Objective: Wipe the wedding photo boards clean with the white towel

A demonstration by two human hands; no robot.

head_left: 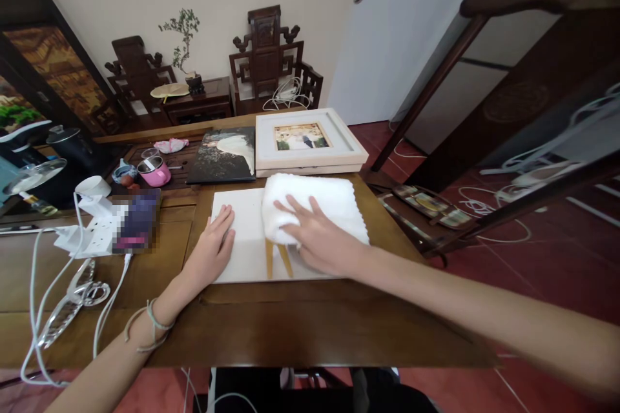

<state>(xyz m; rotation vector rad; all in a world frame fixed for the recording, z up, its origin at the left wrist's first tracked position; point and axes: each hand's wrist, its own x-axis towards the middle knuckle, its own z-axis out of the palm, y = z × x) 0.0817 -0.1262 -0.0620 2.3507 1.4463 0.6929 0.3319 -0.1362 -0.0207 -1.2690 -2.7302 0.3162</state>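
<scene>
A pale flat panel (pixel 245 239) lies on the wooden table, with a yellow two-legged shape showing on its lower middle. My left hand (pixel 214 246) rests flat on the panel's left edge, fingers extended, a thin bracelet at the wrist. Over the panel's right part lies a folded white cloth (pixel 339 200) with a scalloped edge. My right hand (pixel 317 232) presses on this cloth from above with its fingers spread. Much of the panel's picture is hidden under the cloth and that hand.
Behind the panel lie a dark picture (pixel 223 155) and a white-framed photo (pixel 310 139). At left are a pink mug (pixel 155 171), a power strip (pixel 97 232), white cables, a blurred-out phone (pixel 138 222) and a clear hair claw (pixel 72 300). A wooden chair (pixel 436 71) stands right.
</scene>
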